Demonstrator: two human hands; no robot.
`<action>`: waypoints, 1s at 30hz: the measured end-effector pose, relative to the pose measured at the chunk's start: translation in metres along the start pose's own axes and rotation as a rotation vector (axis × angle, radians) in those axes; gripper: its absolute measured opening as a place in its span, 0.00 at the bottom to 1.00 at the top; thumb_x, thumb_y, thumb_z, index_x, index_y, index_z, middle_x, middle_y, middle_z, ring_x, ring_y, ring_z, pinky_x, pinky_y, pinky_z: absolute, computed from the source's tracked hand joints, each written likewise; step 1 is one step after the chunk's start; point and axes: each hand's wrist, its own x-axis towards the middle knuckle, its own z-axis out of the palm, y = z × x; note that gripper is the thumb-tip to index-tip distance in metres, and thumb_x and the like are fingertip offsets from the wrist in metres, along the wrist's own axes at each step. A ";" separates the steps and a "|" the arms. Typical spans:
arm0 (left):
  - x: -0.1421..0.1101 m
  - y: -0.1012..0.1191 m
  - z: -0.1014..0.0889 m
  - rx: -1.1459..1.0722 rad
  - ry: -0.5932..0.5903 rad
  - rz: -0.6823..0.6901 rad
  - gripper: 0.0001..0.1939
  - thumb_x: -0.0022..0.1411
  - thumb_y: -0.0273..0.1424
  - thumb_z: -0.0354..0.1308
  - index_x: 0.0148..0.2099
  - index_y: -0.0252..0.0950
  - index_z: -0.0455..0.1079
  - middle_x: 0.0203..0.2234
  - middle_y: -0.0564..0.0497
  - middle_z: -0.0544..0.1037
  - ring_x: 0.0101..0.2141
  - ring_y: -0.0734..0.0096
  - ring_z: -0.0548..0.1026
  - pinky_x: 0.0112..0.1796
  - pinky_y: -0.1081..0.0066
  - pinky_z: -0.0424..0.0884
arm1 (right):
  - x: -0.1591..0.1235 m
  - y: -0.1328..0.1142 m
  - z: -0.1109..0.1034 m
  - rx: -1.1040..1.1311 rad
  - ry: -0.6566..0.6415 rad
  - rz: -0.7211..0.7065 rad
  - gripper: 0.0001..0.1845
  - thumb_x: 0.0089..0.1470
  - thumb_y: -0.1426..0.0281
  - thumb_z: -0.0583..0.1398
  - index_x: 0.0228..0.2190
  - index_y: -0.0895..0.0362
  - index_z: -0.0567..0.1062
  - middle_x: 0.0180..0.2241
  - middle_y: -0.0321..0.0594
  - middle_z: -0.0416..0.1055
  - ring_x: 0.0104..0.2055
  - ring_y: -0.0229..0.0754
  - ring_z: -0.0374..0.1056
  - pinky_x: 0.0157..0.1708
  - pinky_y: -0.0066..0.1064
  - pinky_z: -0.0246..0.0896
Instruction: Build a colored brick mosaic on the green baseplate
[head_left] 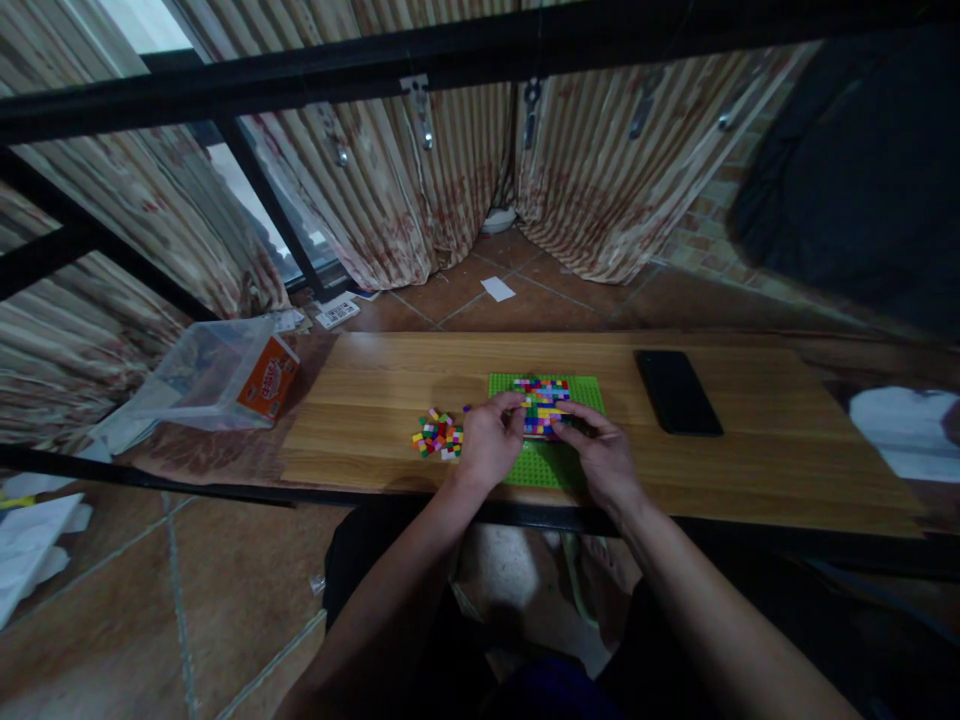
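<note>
A green studded baseplate (583, 389) lies on the wooden table (750, 460) in front of me. Small multicoloured bricks (541, 397) cover its far middle part. My left hand (489, 440) rests at the plate's left edge, fingers curled with the fingertips pinched at the brick patch. My right hand (601, 455) lies on the plate's near right part, thumb and forefinger pinched at the bricks' near edge. What either pinch holds is too small to make out. A loose pile of coloured bricks (438, 436) sits on the table just left of my left hand.
A black phone (678, 392) lies flat to the right of the plate. A clear plastic box (217, 373) with an orange label lies tipped at the table's left end. Curtains, black bars and a tiled floor lie beyond. A white object (904, 430) shows at far right.
</note>
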 end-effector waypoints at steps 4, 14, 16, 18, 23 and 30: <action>-0.001 0.001 0.002 0.016 -0.019 0.003 0.10 0.62 0.25 0.56 0.44 0.37 0.75 0.38 0.48 0.83 0.39 0.66 0.81 0.43 0.67 0.76 | 0.001 0.002 0.000 0.016 -0.005 0.016 0.19 0.40 0.62 0.70 0.37 0.52 0.81 0.44 0.40 0.78 0.47 0.47 0.72 0.52 0.47 0.64; -0.001 -0.001 0.004 0.006 -0.029 0.000 0.11 0.62 0.25 0.56 0.45 0.37 0.75 0.37 0.49 0.83 0.38 0.67 0.80 0.42 0.68 0.76 | 0.003 0.002 0.000 0.017 -0.008 0.030 0.18 0.39 0.64 0.71 0.36 0.53 0.80 0.40 0.39 0.79 0.42 0.45 0.73 0.48 0.45 0.68; -0.002 -0.001 0.005 0.000 -0.028 -0.006 0.11 0.62 0.24 0.56 0.45 0.37 0.75 0.36 0.49 0.83 0.38 0.67 0.80 0.43 0.68 0.76 | 0.005 0.005 -0.001 0.004 -0.019 0.008 0.18 0.40 0.64 0.70 0.36 0.53 0.80 0.41 0.39 0.78 0.42 0.45 0.73 0.48 0.45 0.67; -0.002 0.000 0.005 -0.004 -0.028 -0.005 0.11 0.61 0.24 0.56 0.45 0.37 0.76 0.37 0.49 0.83 0.38 0.67 0.80 0.43 0.68 0.75 | 0.006 0.007 -0.002 -0.039 -0.028 -0.027 0.17 0.41 0.64 0.70 0.37 0.53 0.80 0.42 0.40 0.78 0.44 0.46 0.73 0.49 0.46 0.67; 0.002 -0.003 -0.004 0.010 -0.021 0.002 0.11 0.62 0.26 0.56 0.45 0.36 0.76 0.37 0.48 0.83 0.36 0.68 0.80 0.41 0.69 0.75 | 0.003 0.006 -0.001 -0.064 -0.031 -0.056 0.18 0.42 0.61 0.69 0.38 0.52 0.80 0.45 0.41 0.77 0.47 0.47 0.72 0.52 0.47 0.65; 0.015 -0.017 -0.061 0.233 -0.041 -0.053 0.11 0.59 0.24 0.55 0.40 0.35 0.78 0.33 0.47 0.83 0.32 0.69 0.79 0.36 0.71 0.74 | 0.007 0.006 -0.009 -0.107 0.045 -0.101 0.19 0.43 0.61 0.69 0.38 0.53 0.81 0.45 0.43 0.77 0.48 0.47 0.71 0.53 0.47 0.62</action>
